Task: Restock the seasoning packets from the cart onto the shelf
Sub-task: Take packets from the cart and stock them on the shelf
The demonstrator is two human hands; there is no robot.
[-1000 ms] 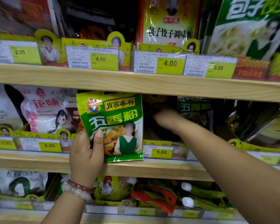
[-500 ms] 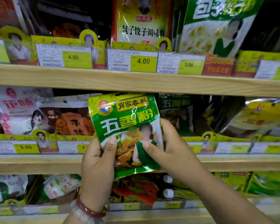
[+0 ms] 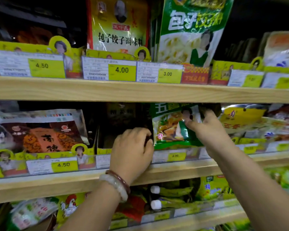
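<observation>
Wooden shelf (image 3: 173,169) at centre frame: your right hand (image 3: 207,130) pinches the green packet (image 3: 172,129) almost seated; left hand (image 3: 132,147) curls at its edge.

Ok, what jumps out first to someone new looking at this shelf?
The green five-spice packet on the middle shelf, pinched by the right hand while the left hand rests beside it. Above, bright yellow price tags line the upper shelf edge.
</observation>
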